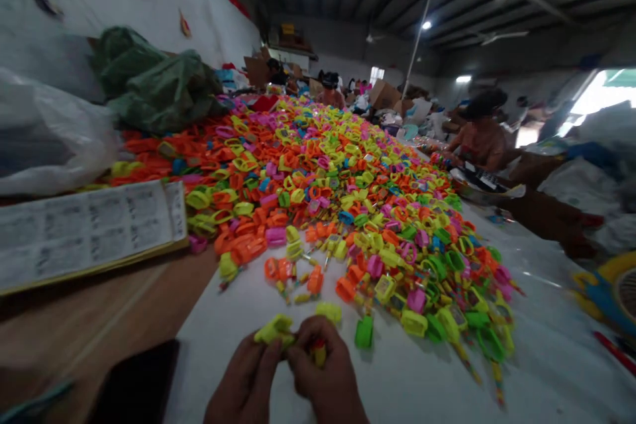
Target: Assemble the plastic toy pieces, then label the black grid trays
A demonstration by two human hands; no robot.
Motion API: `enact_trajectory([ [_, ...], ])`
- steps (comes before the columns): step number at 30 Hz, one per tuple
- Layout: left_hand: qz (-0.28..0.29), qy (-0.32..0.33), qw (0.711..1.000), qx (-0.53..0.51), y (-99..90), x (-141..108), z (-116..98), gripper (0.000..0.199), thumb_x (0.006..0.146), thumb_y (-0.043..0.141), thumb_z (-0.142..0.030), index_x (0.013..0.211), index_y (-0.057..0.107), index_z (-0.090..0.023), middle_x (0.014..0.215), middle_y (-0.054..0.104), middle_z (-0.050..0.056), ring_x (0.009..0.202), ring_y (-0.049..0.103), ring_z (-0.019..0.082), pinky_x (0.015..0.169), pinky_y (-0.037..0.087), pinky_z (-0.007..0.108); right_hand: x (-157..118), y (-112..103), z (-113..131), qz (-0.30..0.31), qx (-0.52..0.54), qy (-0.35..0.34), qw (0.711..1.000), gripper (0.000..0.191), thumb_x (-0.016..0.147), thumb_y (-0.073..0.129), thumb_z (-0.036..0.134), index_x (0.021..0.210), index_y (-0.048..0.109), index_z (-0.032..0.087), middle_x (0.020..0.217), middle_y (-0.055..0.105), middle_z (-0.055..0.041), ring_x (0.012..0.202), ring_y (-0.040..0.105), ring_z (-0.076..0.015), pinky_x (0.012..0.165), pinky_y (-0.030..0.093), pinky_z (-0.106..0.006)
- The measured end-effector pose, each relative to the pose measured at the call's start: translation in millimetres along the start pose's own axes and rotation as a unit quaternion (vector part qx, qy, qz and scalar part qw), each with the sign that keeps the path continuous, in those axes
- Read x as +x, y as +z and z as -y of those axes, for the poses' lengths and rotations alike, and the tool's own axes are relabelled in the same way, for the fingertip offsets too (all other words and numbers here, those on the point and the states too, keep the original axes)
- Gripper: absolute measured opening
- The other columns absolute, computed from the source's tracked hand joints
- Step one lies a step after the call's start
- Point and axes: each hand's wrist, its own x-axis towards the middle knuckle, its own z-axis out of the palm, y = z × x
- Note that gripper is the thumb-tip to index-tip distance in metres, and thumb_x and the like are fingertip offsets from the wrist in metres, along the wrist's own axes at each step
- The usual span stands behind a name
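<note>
A heap (322, 179) of bright plastic pieces is covering most of the table (203, 371) and spilling toward the hands. On the left, a sheet (99, 228) is lying on a yellow-edged stack, with a dark slab (136, 384) resting nearer. Behind the sheet, a clear bag (74, 146) and a green sack (163, 89) are crowding the heap's edge. On the right, a yellow-and-blue fan (603, 285) is standing beside the table.

Near the front edge, the left hand (248, 377) is pinching a yellow piece (275, 330). The right hand (325, 371) is closing its fingers on a red-and-yellow bit (319, 352), partly hidden. The hands are working close together; whether they are touching, I cannot tell. One green piece (364, 332) is lying just beside the right hand, and one pale yellow piece (329, 311) is lying just beyond it.

One co-worker (481, 139) is sitting at the right, and two people are showing at the far end. The heap is holding too many pieces to count.

The sheet is carrying rows of dark print, too blurred to read.
</note>
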Motion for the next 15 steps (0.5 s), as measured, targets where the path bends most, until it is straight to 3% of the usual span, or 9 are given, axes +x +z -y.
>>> enact_trajectory([
  [3,0.003,-0.027,0.999,-0.027,6.6,-7,-1,0.033,0.078,0.056,-0.043,0.100,0.064,-0.021,0.104,0.066,0.003,0.100,0.061,0.020,0.093,0.049,0.031,-4,-13,8,0.043,-0.004,0.063,0.997,0.023,0.074,0.064,0.032,0.092,0.055,0.022,0.072,0.051,0.0049,0.053,0.040,-0.0069,0.045,0.031,-0.018],
  [6,0.002,-0.063,0.995,-0.079,13.4,-13,3,0.029,0.082,0.052,-0.042,0.096,0.063,-0.018,0.096,0.067,0.004,0.089,0.064,0.018,0.084,0.052,0.031,-5,-23,3,0.042,-0.082,0.001,0.996,0.022,0.077,0.063,0.032,0.097,0.059,0.023,0.088,0.058,-0.0003,0.073,0.052,-0.0119,0.060,0.043,-0.023],
  [9,-0.014,-0.083,0.990,-0.115,18.6,-18,8,0.028,0.084,0.051,-0.040,0.094,0.063,-0.017,0.093,0.067,0.004,0.087,0.063,0.018,0.082,0.051,0.030,-6,-27,-3,0.041,-0.156,-0.078,0.984,0.018,0.080,0.061,0.030,0.098,0.061,0.025,0.097,0.058,-0.0016,0.090,0.055,-0.0155,0.079,0.045,-0.029],
  [12,-0.021,-0.080,0.989,-0.121,21.1,-20,13,0.028,0.085,0.050,-0.040,0.092,0.062,-0.016,0.089,0.067,0.004,0.086,0.063,0.017,0.080,0.051,0.028,-4,-29,-5,0.051,-0.205,-0.128,0.969,0.018,0.082,0.060,0.029,0.100,0.062,0.027,0.098,0.058,-0.0014,0.094,0.055,-0.0161,0.084,0.044,-0.031],
  [15,-0.015,-0.082,0.989,-0.126,21.7,-20,19,0.030,0.086,0.049,-0.042,0.088,0.061,-0.015,0.085,0.066,0.004,0.082,0.062,0.017,0.076,0.050,0.028,0,-30,-5,0.062,-0.239,-0.132,0.960,0.017,0.081,0.061,0.029,0.098,0.062,0.025,0.096,0.058,-0.0015,0.093,0.055,-0.0160,0.083,0.044,-0.030],
])
